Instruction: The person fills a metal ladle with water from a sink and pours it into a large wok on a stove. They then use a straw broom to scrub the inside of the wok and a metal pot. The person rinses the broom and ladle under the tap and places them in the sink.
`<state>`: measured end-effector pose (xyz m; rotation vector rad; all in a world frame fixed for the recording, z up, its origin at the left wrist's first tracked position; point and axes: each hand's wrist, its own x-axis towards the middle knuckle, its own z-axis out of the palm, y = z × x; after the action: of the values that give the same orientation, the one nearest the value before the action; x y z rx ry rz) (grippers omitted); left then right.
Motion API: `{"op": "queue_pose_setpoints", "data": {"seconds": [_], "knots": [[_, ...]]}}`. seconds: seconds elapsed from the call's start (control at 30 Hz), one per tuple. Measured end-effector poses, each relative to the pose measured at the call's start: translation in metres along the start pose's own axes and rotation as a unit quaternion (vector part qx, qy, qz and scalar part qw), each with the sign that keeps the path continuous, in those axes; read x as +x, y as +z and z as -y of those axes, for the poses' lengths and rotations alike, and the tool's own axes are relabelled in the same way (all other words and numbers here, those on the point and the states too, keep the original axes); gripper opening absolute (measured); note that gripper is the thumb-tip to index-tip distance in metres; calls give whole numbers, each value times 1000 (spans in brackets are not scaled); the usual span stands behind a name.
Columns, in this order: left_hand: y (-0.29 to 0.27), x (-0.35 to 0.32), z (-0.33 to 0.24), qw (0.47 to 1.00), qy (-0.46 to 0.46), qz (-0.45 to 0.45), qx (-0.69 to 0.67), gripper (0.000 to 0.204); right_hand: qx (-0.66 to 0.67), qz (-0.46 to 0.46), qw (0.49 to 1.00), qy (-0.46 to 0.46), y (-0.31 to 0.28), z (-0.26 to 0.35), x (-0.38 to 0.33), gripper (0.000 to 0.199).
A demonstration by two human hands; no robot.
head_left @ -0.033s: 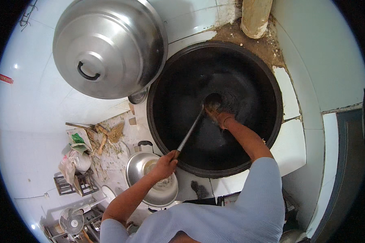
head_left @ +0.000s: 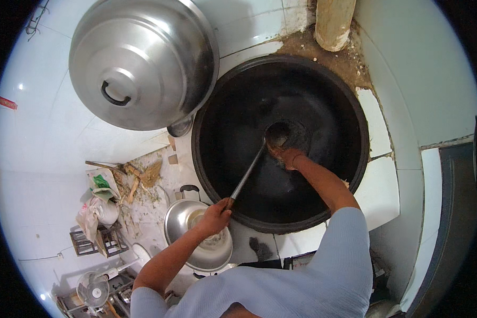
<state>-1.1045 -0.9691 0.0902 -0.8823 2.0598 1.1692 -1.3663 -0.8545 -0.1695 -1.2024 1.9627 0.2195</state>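
A large black wok [head_left: 233, 111] is set into the tiled stove top in front of me. My left hand [head_left: 215, 218] is closed round the end of a long-handled ladle [head_left: 247, 174], over the wok's near left rim. The ladle slants into the wok, its dark round bowl near the bottom beside a small wet-looking patch [head_left: 301, 135]. Down in the wok, my right hand [head_left: 290, 158] is at the bowl's near edge with its fingers bunched. Something brownish shows at the fingertips, too small and dark to make out.
A big domed metal lid [head_left: 143, 69] with a black handle leans at the back left. A two-handled metal pan [head_left: 175, 222] sits under my left forearm. A straw brush [head_left: 151, 174] lies left on the littered floor. A pipe [head_left: 334, 21] rises behind the wok.
My right hand has shifted very slightly within the wok, still beside the ladle's bowl. The left hand keeps its hold on the handle.
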Motion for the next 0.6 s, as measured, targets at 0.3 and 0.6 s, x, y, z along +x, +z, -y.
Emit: {"op": "queue_pose_setpoints", "data": {"seconds": [0.3,0.6], "knots": [[12,18,47,981,147,-95,86,34,-51,-277,954,100,-55,-33,-33,37],[10,15,33,973,132,-156,109,39,-26,25,999,-32,36,-14,28,44]]}}
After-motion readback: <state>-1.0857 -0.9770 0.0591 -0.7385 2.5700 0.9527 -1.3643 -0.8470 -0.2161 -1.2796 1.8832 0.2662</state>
